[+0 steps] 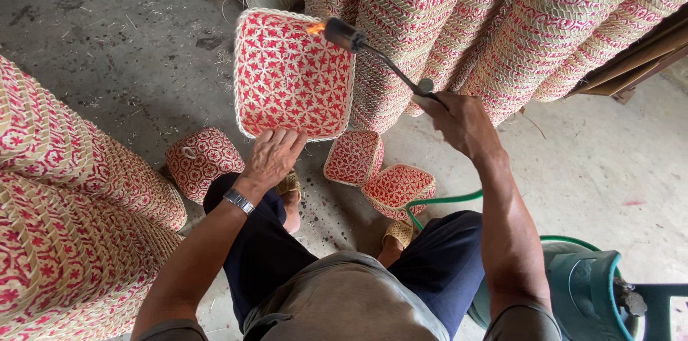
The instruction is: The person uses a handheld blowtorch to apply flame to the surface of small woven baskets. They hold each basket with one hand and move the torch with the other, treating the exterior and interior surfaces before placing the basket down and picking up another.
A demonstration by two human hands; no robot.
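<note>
On the far left we see stacks of baskets (64, 205), red and straw colored, lying on their sides. Next to them a small round basket (203, 160) sits on the gray floor (129, 40).

Our left hand (274, 157) is closed on the bottom edge of the big square basket (292, 74), with the fingers curled over its rim. The basket is tipped up so its flat woven face looks at us. We should keep these fingers low on the edge, far from the heat.

At the top right corner of that basket a small orange flame (315, 27) licks the rim. It comes out of the black tip of the torch (373, 54). We think the flame should only brush the loose fibers and should not sit long in one spot, or the straw may burn.

Our right hand (459, 122) is shut tight around the torch handle. A steady wrist helps here.

Under the big basket, two small baskets (376, 171) lie between our feet. A green hose (437, 201) runs from there to the green gas tank (584, 291) on the right. We should keep the hose away from the flame. Behind it all, more tall stacks (516, 18) lean close, so we point the fire away from them.
</note>
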